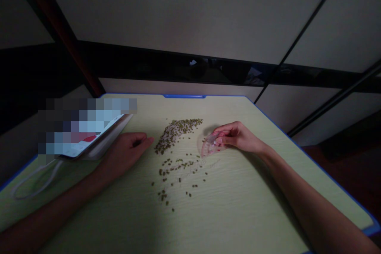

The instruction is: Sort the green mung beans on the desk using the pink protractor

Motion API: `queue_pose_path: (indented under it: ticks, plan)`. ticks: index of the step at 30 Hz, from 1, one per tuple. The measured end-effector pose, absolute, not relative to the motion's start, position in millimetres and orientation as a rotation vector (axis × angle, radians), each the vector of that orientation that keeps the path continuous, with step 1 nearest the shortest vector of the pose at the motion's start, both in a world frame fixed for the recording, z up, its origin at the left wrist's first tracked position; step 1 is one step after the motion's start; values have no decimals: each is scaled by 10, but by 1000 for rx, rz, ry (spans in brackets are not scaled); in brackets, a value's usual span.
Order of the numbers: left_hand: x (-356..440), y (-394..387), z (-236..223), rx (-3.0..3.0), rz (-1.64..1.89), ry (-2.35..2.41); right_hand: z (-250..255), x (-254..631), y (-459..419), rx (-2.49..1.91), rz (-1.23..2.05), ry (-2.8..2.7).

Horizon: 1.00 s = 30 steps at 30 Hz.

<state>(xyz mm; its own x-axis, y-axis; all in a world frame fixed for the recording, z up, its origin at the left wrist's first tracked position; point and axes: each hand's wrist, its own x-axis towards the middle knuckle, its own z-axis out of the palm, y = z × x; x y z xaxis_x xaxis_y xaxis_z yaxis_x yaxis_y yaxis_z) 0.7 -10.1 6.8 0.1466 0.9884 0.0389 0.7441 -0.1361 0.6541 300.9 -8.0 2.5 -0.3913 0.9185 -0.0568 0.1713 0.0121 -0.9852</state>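
My right hand (pixel 238 137) pinches a clear pink protractor (pixel 210 147) between thumb and fingers. The protractor is tilted over the table, just right of the scattered seeds. A heap of small greenish-brown seeds that look like mung beans (pixel 181 127), mixed with fine whitish grains, lies between my hands. Looser mung beans (pixel 178 164) are strewn nearer to me, with a faint trail of pale grains toward the protractor. My left hand (pixel 131 147) rests at the left of the heap, its fingers curled in and nothing visible in them.
A tablet or phone with a lit, blurred screen (pixel 89 139) leans on a pale stand at the left, with a white loop strap (pixel 35 194) by it. The pale wood-grain table (pixel 226 214) has a blue rim. Light cabinet panels (pixel 178 16) rise behind it.
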Motion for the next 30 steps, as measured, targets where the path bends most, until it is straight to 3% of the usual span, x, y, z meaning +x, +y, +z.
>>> queue_pose_path:
  ticks: [30]
  plan:
    - [42, -116, 98, 1920, 655, 1671, 184, 2984, -159, -1070, 1626, -1847]
